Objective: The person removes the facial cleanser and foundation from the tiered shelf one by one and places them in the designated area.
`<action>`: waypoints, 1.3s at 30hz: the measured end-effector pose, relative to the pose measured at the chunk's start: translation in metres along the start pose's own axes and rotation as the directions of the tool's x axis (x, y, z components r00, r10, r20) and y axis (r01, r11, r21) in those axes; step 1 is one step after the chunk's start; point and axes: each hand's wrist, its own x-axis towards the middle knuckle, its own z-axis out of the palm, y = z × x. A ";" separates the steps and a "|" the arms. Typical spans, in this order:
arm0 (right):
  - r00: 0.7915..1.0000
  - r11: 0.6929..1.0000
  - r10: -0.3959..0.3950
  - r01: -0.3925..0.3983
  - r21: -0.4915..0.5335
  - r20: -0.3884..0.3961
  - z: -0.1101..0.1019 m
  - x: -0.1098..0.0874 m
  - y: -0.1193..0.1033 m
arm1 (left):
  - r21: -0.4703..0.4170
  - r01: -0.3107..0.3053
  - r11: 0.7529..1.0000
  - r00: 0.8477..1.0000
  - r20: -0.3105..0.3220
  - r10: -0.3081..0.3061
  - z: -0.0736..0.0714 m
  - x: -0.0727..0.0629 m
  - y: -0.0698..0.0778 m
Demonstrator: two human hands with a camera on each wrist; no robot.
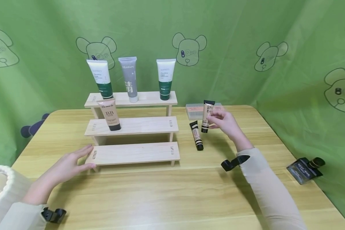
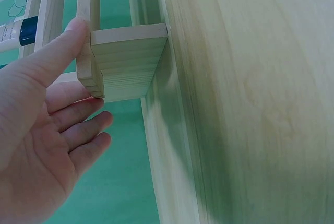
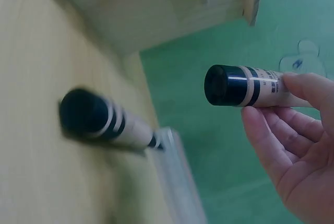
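Observation:
My right hand [image 1: 222, 121] pinches a small beige-and-black cosmetic tube [image 1: 207, 116] between thumb and fingers. Its black cap points down in the head view, and the right wrist view shows it held clear of the table. A second similar tube [image 1: 196, 135] lies on the table just left of it. At the other side, my left hand [image 1: 70, 163] holds the left end of the lowest board of a three-tier wooden stand [image 1: 135, 154]. In the left wrist view the thumb [image 2: 68, 41] lies against the board's edge, and part of the index finger is hidden behind the board.
Two white-and-green tubes [image 1: 165, 78] and a grey tube [image 1: 129, 80] stand on the top tier. A BB cream tube [image 1: 110, 114] stands on the middle tier. A clear flat box [image 1: 194, 111] lies behind the right hand, a dark bottle [image 1: 303, 171] far right, a white basket [image 1: 8, 188] left.

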 end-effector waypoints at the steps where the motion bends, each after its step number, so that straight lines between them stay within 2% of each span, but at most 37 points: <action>1: 1.000 1.000 0.013 -0.013 -0.010 -0.001 -0.001 0.000 0.003 | 0.001 -0.002 1.000 1.000 -0.001 0.002 0.000 0.000 0.000; 11: 0.990 0.986 0.141 -0.141 -0.084 -0.002 -0.013 0.002 0.031 | 0.013 -0.009 1.000 1.000 -0.011 0.009 0.000 -0.001 0.000; 20: 0.967 0.949 0.253 -0.249 -0.194 -0.002 -0.020 0.008 0.058 | 0.011 -0.010 1.000 1.000 -0.006 0.011 -0.001 0.000 -0.001; 27: 0.957 0.938 0.290 -0.280 -0.205 0.019 -0.021 0.011 0.070 | 0.014 -0.008 1.000 1.000 -0.005 0.008 0.000 0.000 -0.002; 35: 0.941 0.902 0.338 -0.321 -0.288 0.010 -0.023 0.014 0.081 | 0.020 -0.006 1.000 1.000 -0.007 0.006 0.001 0.000 -0.002; 39: 0.940 0.892 0.341 -0.324 -0.315 0.000 -0.023 0.015 0.082 | 0.014 -0.006 1.000 1.000 -0.008 0.006 0.000 0.000 -0.002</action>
